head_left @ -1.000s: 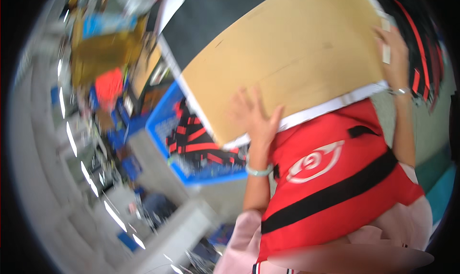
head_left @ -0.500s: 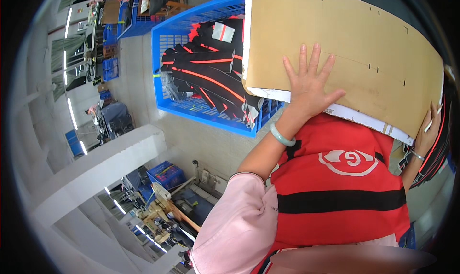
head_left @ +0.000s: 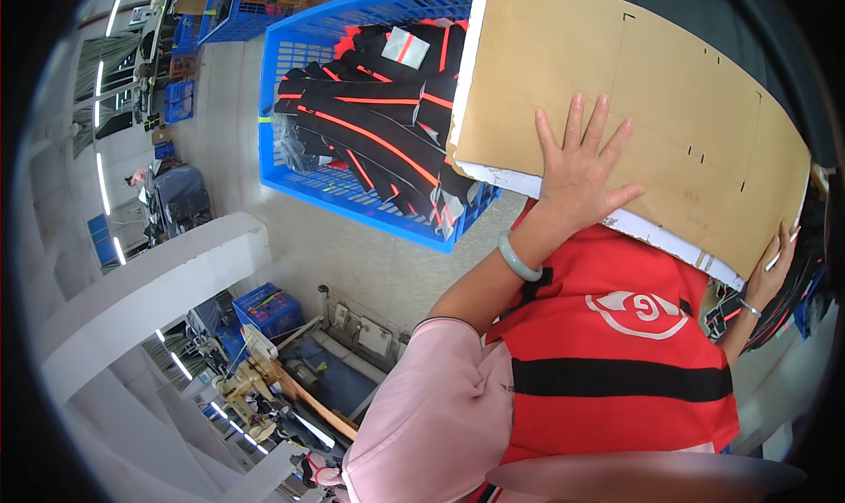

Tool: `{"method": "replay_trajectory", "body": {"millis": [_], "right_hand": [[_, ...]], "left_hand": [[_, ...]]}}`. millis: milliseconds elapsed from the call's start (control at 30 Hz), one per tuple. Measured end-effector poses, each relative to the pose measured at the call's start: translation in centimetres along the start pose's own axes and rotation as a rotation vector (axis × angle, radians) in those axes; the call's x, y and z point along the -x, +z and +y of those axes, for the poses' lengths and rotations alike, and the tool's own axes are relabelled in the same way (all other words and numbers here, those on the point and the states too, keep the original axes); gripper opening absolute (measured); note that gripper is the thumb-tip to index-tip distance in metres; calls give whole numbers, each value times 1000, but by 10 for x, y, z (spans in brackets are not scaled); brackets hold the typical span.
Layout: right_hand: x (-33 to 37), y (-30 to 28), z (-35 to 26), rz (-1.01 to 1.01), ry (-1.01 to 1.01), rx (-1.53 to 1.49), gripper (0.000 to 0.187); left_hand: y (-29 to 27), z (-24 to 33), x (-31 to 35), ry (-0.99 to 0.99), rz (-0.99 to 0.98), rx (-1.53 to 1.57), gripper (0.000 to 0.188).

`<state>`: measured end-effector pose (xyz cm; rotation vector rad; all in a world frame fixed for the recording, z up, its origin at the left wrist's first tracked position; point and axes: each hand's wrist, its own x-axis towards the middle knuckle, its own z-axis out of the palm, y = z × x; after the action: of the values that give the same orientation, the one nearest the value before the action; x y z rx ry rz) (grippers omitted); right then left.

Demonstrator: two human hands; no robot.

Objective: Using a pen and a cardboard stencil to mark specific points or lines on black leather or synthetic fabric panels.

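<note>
Two bare hands rest on one tan board (head_left: pixel 664 107), which lies in front of the body, under the left hand and reaching across to the right one. The left hand (head_left: pixel 585 168) is spread wide, all five fingers splayed and palm down on the board, gripping nothing. The right hand (head_left: pixel 770 270) is at the board's near right corner, fingers partly bent; I cannot tell whether it closes on the edge. Two small white bits show by its fingers, too small to identify.

Two pairs of short dashes mark the board, beyond and to the right of the left hand. Its long axis runs from left of the left hand across to the right hand, slanting nearer the body at that end; one long white edge (head_left: pixel 502 177) faces the red apron (head_left: pixel 607 327).

One large blue crate (head_left: pixel 352 208) stands left of the left hand, heaped with black pieces (head_left: pixel 370 138) striped red, too tangled to count. One pale bangle (head_left: pixel 519 258) circles the left wrist, one metal bracelet (head_left: pixel 751 308) the right.
</note>
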<state>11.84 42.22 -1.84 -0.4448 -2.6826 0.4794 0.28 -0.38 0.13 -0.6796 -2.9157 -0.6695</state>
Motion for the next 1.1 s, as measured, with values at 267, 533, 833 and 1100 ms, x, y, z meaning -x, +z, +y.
{"method": "replay_trajectory", "body": {"millis": [267, 533, 833, 1100], "right_hand": [[1, -2, 1, 3, -7, 1, 36], [-3, -7, -26, 26, -21, 68, 30], [-10, -5, -35, 140, -150, 177, 27], [-4, -8, -44, 247, -120, 327, 28]], "left_hand": [[0, 3, 2, -1, -4, 1, 96], [-1, -2, -1, 35, -36, 36, 100], [-13, 4, -8, 13, -122, -92, 107], [-14, 6, -6, 15, -117, -92, 106]]}}
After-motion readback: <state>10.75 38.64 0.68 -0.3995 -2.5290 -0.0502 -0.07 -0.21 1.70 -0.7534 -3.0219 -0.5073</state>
